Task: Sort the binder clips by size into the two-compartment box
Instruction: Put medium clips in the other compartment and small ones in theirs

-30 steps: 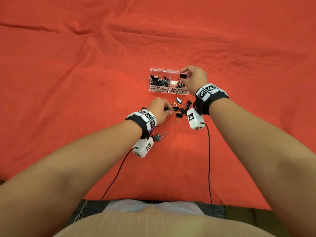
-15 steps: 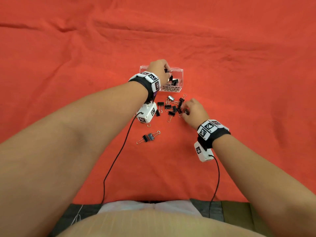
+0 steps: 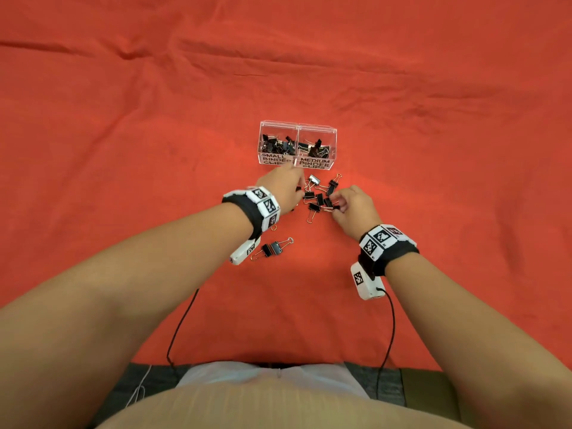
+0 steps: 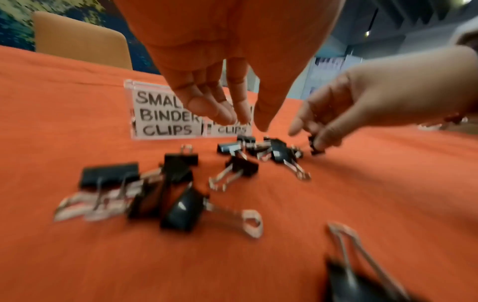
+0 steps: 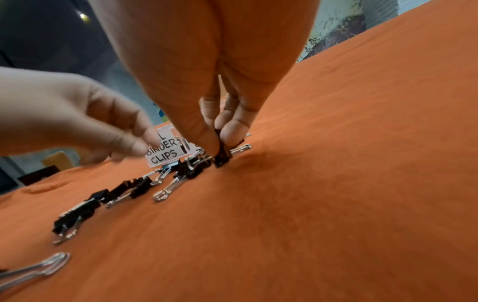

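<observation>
A clear two-compartment box point(image 3: 333, 140) stands on the orange cloth, labelled SMALL BINDER CLIPS on the left and MEDIUM BINDER CLIPS on the right; both halves hold black clips. Several loose black binder clips point(image 3: 318, 198) lie just in front of it. My left hand point(image 4: 243, 123) hovers over the pile's left side with straight fingers pointing down and holds nothing. My right hand point(image 5: 221, 143) pinches a small black clip point(image 5: 222, 158) between thumb and fingertips at the pile's right edge, still touching the cloth. That same clip point(image 4: 316, 147) also shows in the left wrist view.
One bigger clip point(image 3: 272, 248) lies apart, near my left wrist camera. Wrinkled orange cloth point(image 3: 433, 181) covers the whole table. Two thin black cables point(image 3: 179, 329) run from the wrist cameras back to the near table edge.
My left hand has come back from the box down to the pile, empty. My right hand, at the box one second ago, has stayed at the pile and now pinches a clip.
</observation>
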